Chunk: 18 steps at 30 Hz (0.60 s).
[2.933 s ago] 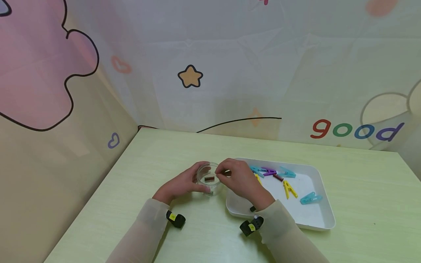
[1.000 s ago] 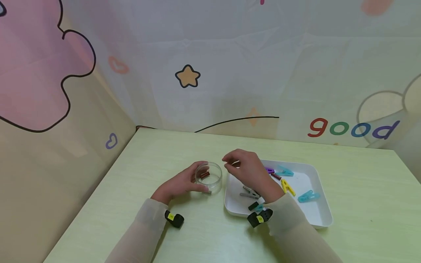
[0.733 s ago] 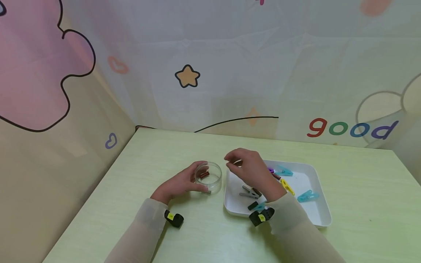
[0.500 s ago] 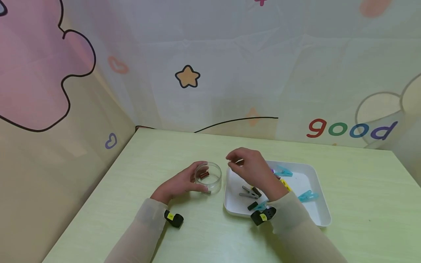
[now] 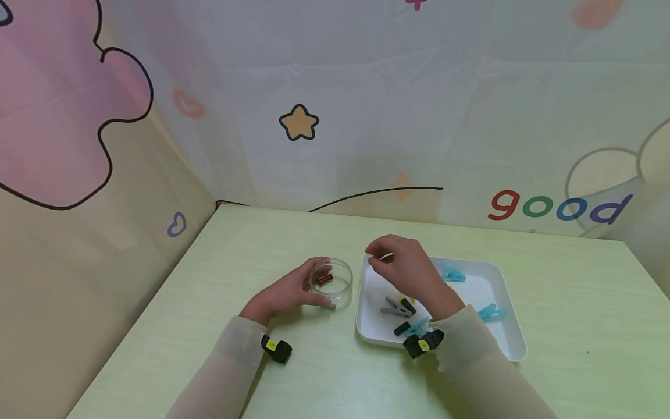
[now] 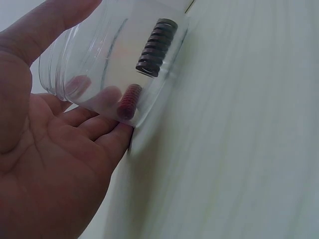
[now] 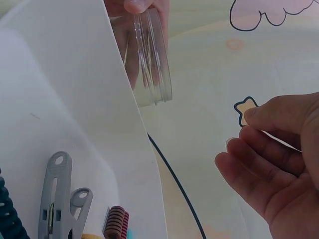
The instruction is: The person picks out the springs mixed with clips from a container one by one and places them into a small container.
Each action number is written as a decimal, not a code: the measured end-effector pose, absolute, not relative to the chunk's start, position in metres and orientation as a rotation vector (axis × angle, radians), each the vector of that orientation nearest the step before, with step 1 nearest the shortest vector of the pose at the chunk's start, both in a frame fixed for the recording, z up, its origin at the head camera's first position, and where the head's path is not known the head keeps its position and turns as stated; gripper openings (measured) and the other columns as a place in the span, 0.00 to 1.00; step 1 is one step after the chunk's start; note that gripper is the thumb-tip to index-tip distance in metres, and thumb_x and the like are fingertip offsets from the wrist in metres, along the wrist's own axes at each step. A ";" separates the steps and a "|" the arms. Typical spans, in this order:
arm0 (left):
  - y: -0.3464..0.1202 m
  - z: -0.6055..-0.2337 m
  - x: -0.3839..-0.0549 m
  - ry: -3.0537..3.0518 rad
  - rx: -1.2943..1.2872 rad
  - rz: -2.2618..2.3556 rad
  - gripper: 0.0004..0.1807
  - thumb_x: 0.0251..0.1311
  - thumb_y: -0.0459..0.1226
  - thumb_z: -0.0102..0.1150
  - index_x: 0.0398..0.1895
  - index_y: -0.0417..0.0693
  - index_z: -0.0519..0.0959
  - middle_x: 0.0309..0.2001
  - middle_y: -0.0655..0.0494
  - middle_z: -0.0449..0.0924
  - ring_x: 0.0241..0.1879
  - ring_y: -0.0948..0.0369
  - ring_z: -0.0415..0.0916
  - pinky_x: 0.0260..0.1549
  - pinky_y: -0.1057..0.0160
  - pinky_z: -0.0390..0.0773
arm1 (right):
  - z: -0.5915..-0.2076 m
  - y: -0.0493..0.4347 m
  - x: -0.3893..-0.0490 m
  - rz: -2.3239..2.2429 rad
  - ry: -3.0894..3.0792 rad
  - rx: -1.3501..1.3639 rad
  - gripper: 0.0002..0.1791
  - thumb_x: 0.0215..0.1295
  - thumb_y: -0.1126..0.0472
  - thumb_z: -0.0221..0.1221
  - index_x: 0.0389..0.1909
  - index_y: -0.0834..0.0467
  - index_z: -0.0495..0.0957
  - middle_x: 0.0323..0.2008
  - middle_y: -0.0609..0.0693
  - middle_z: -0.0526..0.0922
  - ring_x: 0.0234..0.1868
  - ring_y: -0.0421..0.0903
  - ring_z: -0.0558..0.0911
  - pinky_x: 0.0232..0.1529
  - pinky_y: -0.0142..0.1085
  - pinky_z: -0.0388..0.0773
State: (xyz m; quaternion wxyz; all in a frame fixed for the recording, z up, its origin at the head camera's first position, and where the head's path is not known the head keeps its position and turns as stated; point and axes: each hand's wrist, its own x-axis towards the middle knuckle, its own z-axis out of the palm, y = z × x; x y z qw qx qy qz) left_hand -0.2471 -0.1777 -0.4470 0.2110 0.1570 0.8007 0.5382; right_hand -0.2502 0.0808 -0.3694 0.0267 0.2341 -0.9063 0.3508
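Note:
My left hand grips a clear round jar by its side, thumb in front and fingers behind. In the left wrist view a dark coil spring and a smaller red spring lie inside the jar, near its bottom. My right hand hovers over the left back part of a white tray, apart from the jar. Its fingers are loosely bent, with nothing held, as the right wrist view shows. Below it in the tray lie a grey clothespin and dark springs.
Light-blue clothespins lie at the tray's right side, and another blue clothespin is near its front edge. The right hand and forearm hide part of the tray. A printed cloth backdrop stands behind the pale table.
My right hand has drawn away from the jar's mouth, rightward to above the tray. The spring in the jar has shifted and now lies slanted. My left hand stays in place.

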 end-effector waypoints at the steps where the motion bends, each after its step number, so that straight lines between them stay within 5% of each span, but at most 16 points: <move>1: -0.178 -0.447 -0.247 2.220 0.433 1.498 0.45 0.46 0.39 0.68 0.65 0.66 0.52 0.68 0.58 0.56 0.68 0.60 0.54 0.68 0.53 0.52 | -0.370 0.081 -0.250 1.082 -2.806 0.717 0.09 0.60 0.57 0.57 0.40 0.52 0.79 0.40 0.44 0.81 0.39 0.41 0.81 0.41 0.37 0.80; 18: -0.175 -0.422 -0.236 2.168 0.473 1.518 0.45 0.48 0.36 0.67 0.67 0.56 0.50 0.69 0.49 0.54 0.69 0.54 0.52 0.68 0.51 0.51 | -0.372 0.091 -0.253 1.060 -2.827 0.662 0.09 0.59 0.58 0.58 0.40 0.53 0.79 0.39 0.47 0.81 0.37 0.43 0.82 0.39 0.36 0.81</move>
